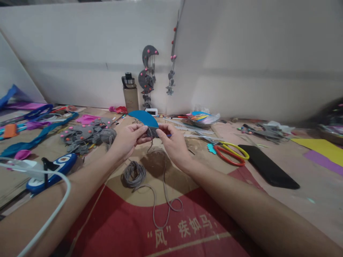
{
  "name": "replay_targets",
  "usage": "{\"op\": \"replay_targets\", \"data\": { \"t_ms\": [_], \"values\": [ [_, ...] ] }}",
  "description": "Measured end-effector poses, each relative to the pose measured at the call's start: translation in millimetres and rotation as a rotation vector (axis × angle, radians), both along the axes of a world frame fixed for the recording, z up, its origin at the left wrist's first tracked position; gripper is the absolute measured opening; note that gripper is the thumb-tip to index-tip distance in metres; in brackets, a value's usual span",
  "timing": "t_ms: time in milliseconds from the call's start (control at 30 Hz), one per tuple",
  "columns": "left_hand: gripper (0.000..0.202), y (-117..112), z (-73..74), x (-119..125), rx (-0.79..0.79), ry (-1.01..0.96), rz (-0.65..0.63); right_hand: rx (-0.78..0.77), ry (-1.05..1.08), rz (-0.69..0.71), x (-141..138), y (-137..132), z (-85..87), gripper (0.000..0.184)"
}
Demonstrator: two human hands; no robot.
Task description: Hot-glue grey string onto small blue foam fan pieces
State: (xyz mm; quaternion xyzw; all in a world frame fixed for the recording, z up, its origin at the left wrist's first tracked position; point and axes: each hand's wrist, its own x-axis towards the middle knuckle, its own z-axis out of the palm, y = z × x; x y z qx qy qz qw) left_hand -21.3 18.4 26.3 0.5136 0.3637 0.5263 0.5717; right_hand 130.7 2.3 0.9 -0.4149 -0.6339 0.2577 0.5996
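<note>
A blue crescent-shaped piece (pixel 144 117), probably felt or card, is held up above the table between my two hands. My left hand (pixel 128 138) pinches its lower edge, with the thumb in front. Near its right tip, my right hand (pixel 174 142) is closed with thumb and fingers together. Something dark grey shows behind and below the blue piece, partly hidden by my fingers. Grey yarn (pixel 165 171) hangs from between the hands and loops down to the cardboard. Below my left hand lies a wound bundle of grey yarn (pixel 134 174).
Orange-and-yellow-handled scissors (pixel 232 153) and a black phone (pixel 268 166) lie to the right. At the left are grey felt pieces with pink dots (pixel 85 134), a grey yarn ball (pixel 108 135) and a blue-and-white device (pixel 53 173). A bottle (pixel 130 94) stands behind; a white cable (pixel 57 207) crosses my left forearm.
</note>
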Motion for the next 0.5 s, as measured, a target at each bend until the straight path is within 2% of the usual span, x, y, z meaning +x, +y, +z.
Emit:
{"op": "replay_targets", "data": {
  "t_ms": [133,300,400,500],
  "values": [
    [0.019,-4,-2.9,4,-0.005,0.034,0.028,-0.003,0.010,-0.071,0,0,-1.1,0.018],
    [0.023,-8,-10.5,10,0.097,0.041,0.124,0.002,0.020,-0.122,-1,2,-3.8,0.018],
    [0.023,-6,-13.6,9,0.086,0.026,0.124,-0.024,0.010,-0.086,0,3,-3.9,0.019],
    [0.021,-2,-13.2,6,0.039,0.022,0.110,-0.065,0.004,0.012,1,5,-3.9,0.018]
  ]
}}
